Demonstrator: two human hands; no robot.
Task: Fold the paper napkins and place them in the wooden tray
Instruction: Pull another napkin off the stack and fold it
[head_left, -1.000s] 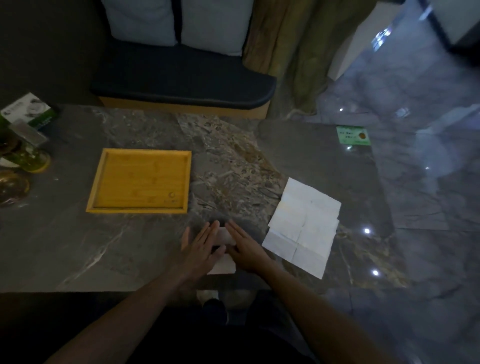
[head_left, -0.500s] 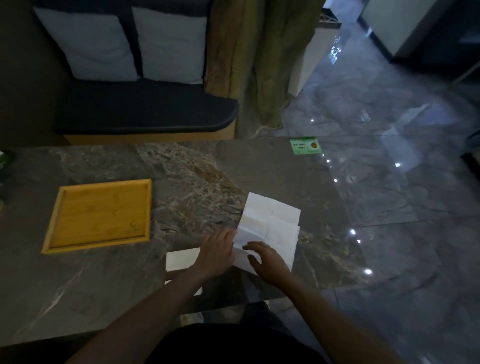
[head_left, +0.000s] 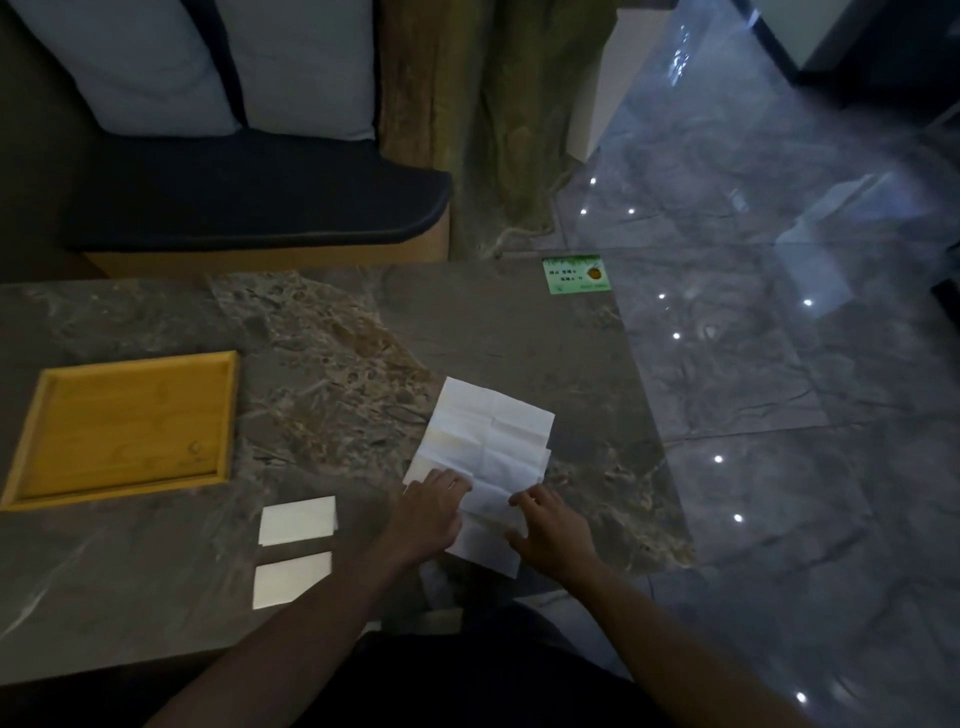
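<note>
Firstly, marble table (head_left: 322, 332), spanning frame centre. Wooden tray (head_left: 31, 488), left edge, holding nothing. Unfolded napkin stack (head_left: 493, 431), centre right. Left hand (head_left: 428, 517) and right hand (head_left: 553, 527), fingers loosely spread, pinching top sheet's near edge. Two folded napkins (head_left: 297, 519), lower left of centre, just beside each other.

The grey marble table (head_left: 322, 332) carries a wooden tray (head_left: 124, 488) at 9 o'clock, two folded napkins (head_left: 297, 519) (head_left: 291, 579) at 7 o'clock, unfolded napkins (head_left: 493, 431) at centre, and a green card (head_left: 576, 274) at 1 o'clock.
</note>
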